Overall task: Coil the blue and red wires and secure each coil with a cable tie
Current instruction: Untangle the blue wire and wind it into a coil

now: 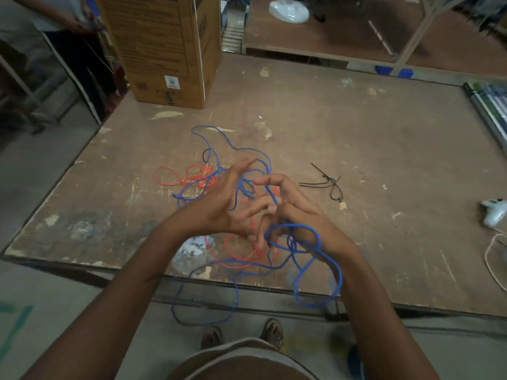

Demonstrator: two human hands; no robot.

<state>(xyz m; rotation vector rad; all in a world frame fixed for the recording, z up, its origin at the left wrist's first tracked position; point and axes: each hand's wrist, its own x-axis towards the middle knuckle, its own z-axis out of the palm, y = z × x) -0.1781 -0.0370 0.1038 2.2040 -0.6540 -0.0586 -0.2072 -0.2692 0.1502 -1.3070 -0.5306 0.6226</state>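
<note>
A person standing at the near edge of a scuffed plywood table works a tangle of wire: the right hand is curled with thumb and fingers pinched on a strand of the blue wire, several loops of it draped over the wrist and hanging off the table's near edge, while the left hand is spread, fingers fanned, brushing the strands without a clear grip. The rest of the blue wire snakes toward the far side and crosses the red wire, which lies bunched left of the hands and in a loose ring under them. The wires look light, limp and springy, likely to snag on each other; the best hold is probably a free end, fed loop by loop into the pinching hand. Black cable ties wait just right of the hands. A cardboard box at the far left bears printing and a small sticker, too blurred to read; a white game controller sits at the right edge.
</note>
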